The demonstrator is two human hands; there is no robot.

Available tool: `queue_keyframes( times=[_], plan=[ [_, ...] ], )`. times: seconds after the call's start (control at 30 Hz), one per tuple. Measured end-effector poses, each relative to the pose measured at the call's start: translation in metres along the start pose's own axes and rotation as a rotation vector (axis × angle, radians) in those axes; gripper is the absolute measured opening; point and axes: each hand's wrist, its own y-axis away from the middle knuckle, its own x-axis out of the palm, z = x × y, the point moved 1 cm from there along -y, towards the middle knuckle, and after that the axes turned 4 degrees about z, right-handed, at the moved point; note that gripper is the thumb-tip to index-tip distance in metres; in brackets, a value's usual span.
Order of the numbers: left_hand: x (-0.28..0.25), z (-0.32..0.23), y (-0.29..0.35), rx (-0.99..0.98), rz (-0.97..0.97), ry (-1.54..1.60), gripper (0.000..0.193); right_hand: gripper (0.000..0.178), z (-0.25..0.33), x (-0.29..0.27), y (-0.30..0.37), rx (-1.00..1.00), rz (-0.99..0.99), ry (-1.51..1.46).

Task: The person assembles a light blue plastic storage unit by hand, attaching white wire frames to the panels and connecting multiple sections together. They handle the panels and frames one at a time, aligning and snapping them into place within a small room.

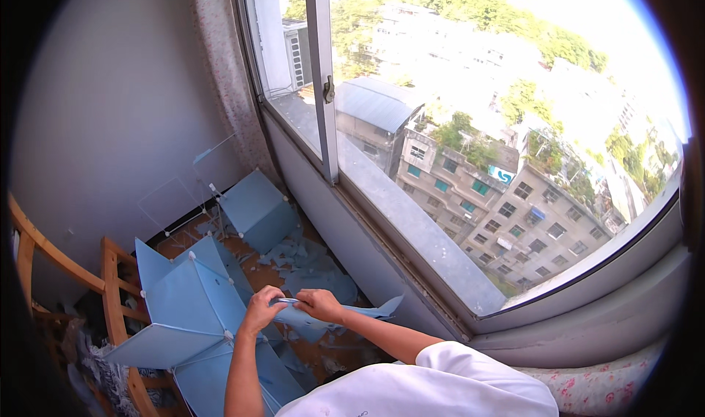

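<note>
My left hand (260, 311) and my right hand (320, 305) meet over the floor, fingers closed on the upper edge of a thin light-blue sheet (311, 324). The sheet hangs below my hands and stretches out to the right under my right forearm. Just left of my left hand stand light-blue panels (189, 299), joined at their corners by white connectors, with some panels sticking outward. Behind them is a blue box-shaped part (258, 205) of the same kind, next to a frame of thin rods (175, 205).
Torn blue scraps (297, 259) lie on the brown floor. A wooden frame (114, 292) stands at the left, with a dark-and-white fringed cloth (99, 365) by it. Along the right run a window sill (411, 270) and a sliding window; a curtain (228, 72) hangs in the corner.
</note>
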Motion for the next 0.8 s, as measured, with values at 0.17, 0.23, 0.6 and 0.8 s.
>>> queue_keyframes(
  times=[0.17, 0.23, 0.6, 0.8],
  plan=[
    [0.002, 0.003, 0.016, -0.211, 0.083, 0.071, 0.015, 0.015, 0.006, -0.001, 0.001, -0.102, -0.028, 0.056],
    [0.009, 0.004, 0.023, -0.268, 0.058, 0.190, 0.012, 0.019, 0.004, -0.001, -0.002, -0.133, -0.026, 0.035],
    [0.051, 0.017, 0.036, -0.442, -0.417, 0.493, 0.014, 0.062, 0.009, 0.027, -0.007, 0.219, -0.265, 0.249],
    [0.070, 0.006, 0.036, -0.536, -0.457, 0.654, 0.014, 0.086, -0.007, 0.048, 0.012, 0.793, 0.108, -0.752]
  ],
)
